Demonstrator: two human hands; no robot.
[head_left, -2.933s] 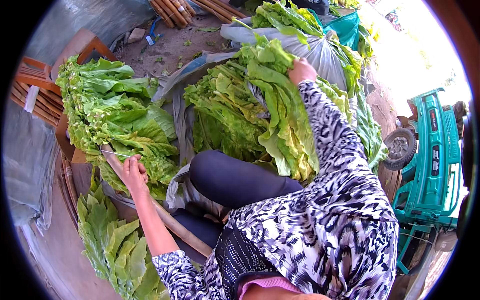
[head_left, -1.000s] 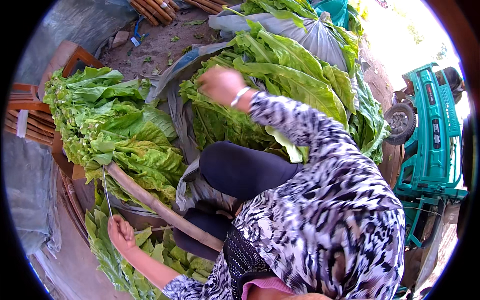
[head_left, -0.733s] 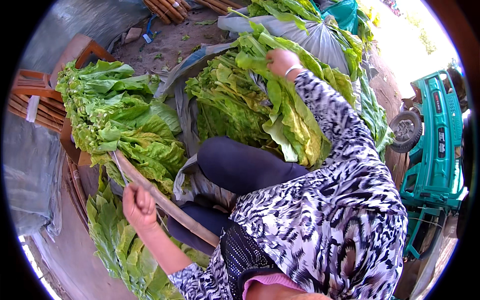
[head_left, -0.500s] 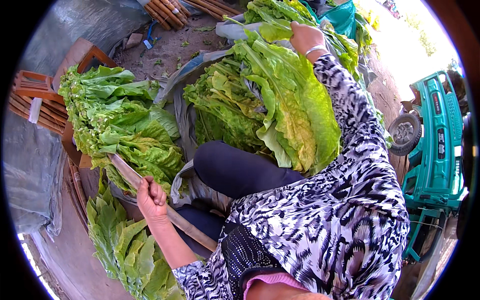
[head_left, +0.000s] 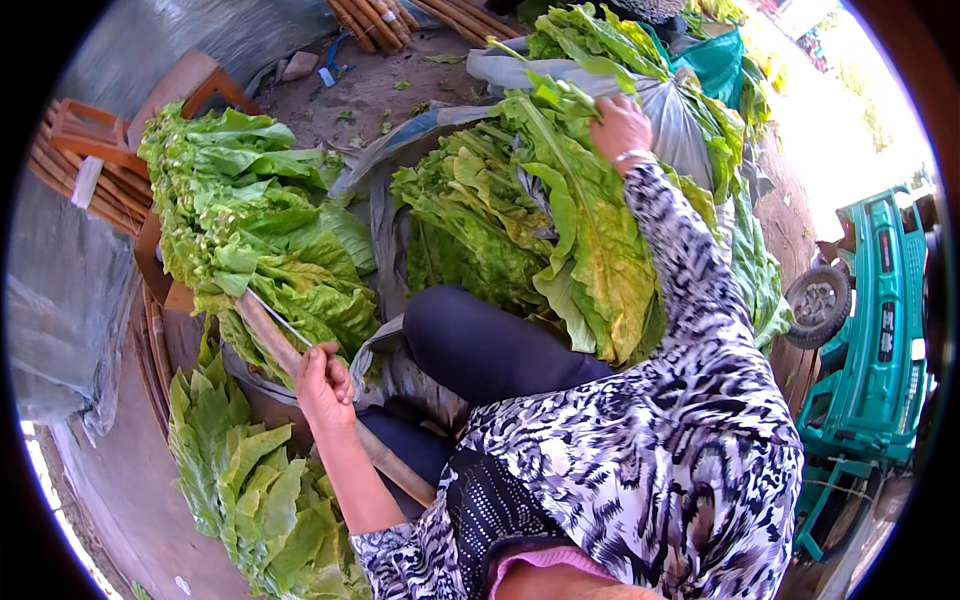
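Observation:
My left hand (head_left: 325, 388) is closed in a pinch on a thin white string (head_left: 275, 316), stretched taut toward the upper end of a wooden stick (head_left: 268, 335). The stick slants beneath that hand down to my lap. Large green leaves, tobacco by their look, hang in a thick row (head_left: 250, 215) at the stick's upper end. To the right, my right hand (head_left: 622, 130) has its fingers closed at the stem end of a broad yellow-green leaf (head_left: 590, 240). This leaf lies over a leaf pile (head_left: 465, 200) beside my bent knee; my fingertips are partly hidden.
Another leaf heap (head_left: 250, 480) lies at the lower left. More leaves (head_left: 590, 40) rest on grey plastic sheeting (head_left: 675, 115) at the top. Wooden sticks (head_left: 370, 20) and an orange-brown chair (head_left: 95, 140) stand farther off. A teal vehicle (head_left: 875, 320) is at the right.
My right hand has come down from the far leaves to the pile's top leaf. My left hand has shifted slightly right, lifting the string off the stick. The view has shifted a little.

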